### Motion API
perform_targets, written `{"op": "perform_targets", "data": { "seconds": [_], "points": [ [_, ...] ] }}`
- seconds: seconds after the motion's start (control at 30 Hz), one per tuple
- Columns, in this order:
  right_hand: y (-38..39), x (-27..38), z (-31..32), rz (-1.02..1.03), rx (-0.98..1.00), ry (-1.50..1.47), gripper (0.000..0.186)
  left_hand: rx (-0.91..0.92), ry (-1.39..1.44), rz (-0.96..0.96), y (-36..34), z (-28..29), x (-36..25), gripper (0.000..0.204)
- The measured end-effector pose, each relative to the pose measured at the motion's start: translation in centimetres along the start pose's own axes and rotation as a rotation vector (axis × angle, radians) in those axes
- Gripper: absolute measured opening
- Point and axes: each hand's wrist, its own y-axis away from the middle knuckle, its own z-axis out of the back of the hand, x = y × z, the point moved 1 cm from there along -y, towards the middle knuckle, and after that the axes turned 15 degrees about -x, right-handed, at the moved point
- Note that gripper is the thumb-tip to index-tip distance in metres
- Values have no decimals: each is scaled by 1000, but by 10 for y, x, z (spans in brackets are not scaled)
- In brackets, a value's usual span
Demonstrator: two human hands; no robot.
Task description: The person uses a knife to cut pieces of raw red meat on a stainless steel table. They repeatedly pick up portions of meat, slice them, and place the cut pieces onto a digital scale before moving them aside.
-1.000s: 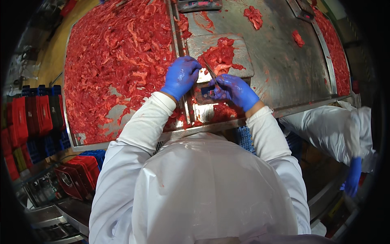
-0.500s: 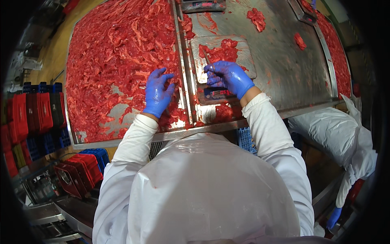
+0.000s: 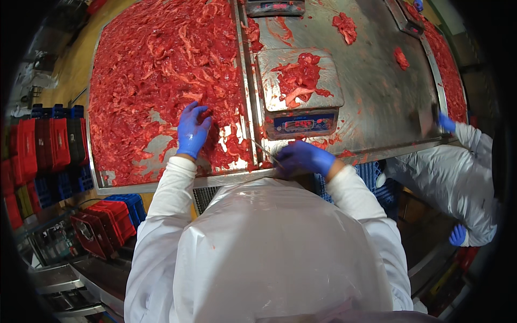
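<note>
My left hand (image 3: 193,131), in a blue glove, hovers at or touches the layer of raw red meat (image 3: 172,70) in the left tray. Its fingers are loosely bent and apart, with nothing visible in them. Closed around a thin metal tool (image 3: 264,151), my right hand (image 3: 306,158) is over the table's front edge; the tool points up and left across the tray divider. I cannot tell its exact kind. Beyond that hand, a cluster of meat pieces (image 3: 302,78) lies on the steel plate of a scale (image 3: 304,125) with a lit display.
Another scale (image 3: 276,7) stands at the far side. Loose meat pieces (image 3: 345,28) lie on the steel table (image 3: 377,91). On the right is a co-worker in white with blue gloves (image 3: 446,123). Red crates (image 3: 107,223) stand low at left, blue crates (image 3: 371,180) under the table.
My right hand has drawn back from the scale plate toward the table edge, the tool still in it. My left hand has shifted left and slightly nearer. The co-worker's glove now shows at the table's right edge.
</note>
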Motion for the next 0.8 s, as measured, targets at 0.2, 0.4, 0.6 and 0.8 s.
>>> {"op": "perform_targets", "data": {
  "seconds": [0.2, 0.4, 0.6, 0.8],
  "points": [
    [109, -36, 52, -842, -373, -522, 17, -127, -22, 219, -20, -19, 26, 59],
    [21, -25, 105, -536, -602, -535, 6, 19, 16, -372, -44, -103, -174, 78],
    [-23, -32, 92, -552, -820, -671, 23, 506, 817, 87, -68, -64, -178, 60],
    [31, -30, 18, -629, -336, -699, 31, 256, 105, -83, -23, -59, -74, 34]
  ]
}}
